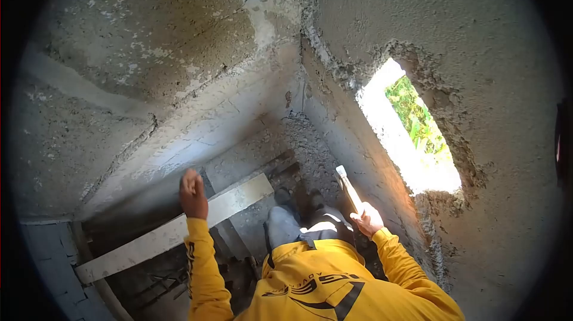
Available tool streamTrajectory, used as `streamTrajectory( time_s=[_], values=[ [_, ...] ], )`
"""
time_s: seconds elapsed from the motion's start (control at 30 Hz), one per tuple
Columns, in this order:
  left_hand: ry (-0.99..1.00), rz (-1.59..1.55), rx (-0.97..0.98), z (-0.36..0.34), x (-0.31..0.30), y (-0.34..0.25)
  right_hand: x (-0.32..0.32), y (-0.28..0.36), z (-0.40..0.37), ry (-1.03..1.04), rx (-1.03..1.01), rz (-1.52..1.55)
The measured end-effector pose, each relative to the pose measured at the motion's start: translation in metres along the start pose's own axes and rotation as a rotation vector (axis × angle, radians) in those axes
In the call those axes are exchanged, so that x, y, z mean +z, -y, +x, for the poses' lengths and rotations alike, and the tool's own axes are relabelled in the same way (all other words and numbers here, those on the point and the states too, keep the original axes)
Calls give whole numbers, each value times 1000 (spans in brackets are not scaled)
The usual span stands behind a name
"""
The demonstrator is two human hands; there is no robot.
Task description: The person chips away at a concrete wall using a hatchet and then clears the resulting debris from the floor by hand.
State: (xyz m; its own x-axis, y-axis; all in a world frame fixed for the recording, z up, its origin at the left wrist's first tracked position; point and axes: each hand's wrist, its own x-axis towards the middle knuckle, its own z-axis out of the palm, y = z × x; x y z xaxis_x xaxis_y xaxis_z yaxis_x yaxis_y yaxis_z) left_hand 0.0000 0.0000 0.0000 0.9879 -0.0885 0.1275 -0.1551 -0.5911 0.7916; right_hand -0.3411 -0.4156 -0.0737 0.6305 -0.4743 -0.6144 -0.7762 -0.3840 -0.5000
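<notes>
Wooden-handled tool (pixel 349 190) sits in the right hand's (pixel 367 219) closed grip below the wall opening (pixel 418 136). The left hand (pixel 192 193) is raised left of it, its grip fisted. The shirt print (pixel 322 288) is unreadable.

You wear a yellow long-sleeved shirt (pixel 334 267) with a black graphic and lettering across the chest. Black lettering also runs down the left sleeve (pixel 200 273); the right sleeve (pixel 401 261) is plain yellow. The cuffs end at your bare left hand (pixel 193 194) and right hand (pixel 367 219). Below come grey trousers (pixel 280 225) and dark shoes (pixel 285 197).
</notes>
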Motion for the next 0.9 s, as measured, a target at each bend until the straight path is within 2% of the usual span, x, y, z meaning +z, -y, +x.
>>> streamTrajectory(
  time_s=[0.03, 0.1, 0.13, 0.17, 0.27, 0.33, 0.37, 0.4, 0.47, 0.5, 0.6, 0.73, 0.77, 0.9],
  values=[
    [-35, 91, 97, 26, 5, -12, 5, -1, 1, -16, -47, 1],
    [-99, 27, 178, 78, 22, -16, 20, -1, 19, -94, -147, 16],
    [-106, 107, 160, 96, 27, -50, 23, 5, 23, -106, -145, 45],
    [-124, 56, 225, 117, 37, -50, 25, 15, 28, -118, -148, 71],
    [-211, 163, 453, 173, 63, -73, 35, 30, 51, -138, -208, 132],
    [-312, 257, 663, 207, 83, -81, 33, 49, 73, -92, -132, 68],
    [-385, 347, 748, 220, 93, -88, 32, 55, 86, -53, -111, 137],
    [-454, 442, 828, 231, 103, -91, 40, 56, 103, -96, -150, 163],
    [-545, 497, 917, 254, 126, -83, 54, 51, 143, -88, -195, 141],
    [-605, 548, 966, 264, 136, -81, 67, 43, 166, -136, -284, 154],
    [-737, 606, 1107, 294, 162, -69, 85, 44, 222, -144, -320, 179],
    [-885, 675, 1195, 330, 184, -50, 119, 39, 295, -335, -617, 207],
    [-934, 666, 1235, 343, 186, -44, 122, 41, 304, -297, -553, 212],
    [-1102, 681, 1325, 366, 189, -33, 161, 24, 358, -392, -701, 316]
  ],
)
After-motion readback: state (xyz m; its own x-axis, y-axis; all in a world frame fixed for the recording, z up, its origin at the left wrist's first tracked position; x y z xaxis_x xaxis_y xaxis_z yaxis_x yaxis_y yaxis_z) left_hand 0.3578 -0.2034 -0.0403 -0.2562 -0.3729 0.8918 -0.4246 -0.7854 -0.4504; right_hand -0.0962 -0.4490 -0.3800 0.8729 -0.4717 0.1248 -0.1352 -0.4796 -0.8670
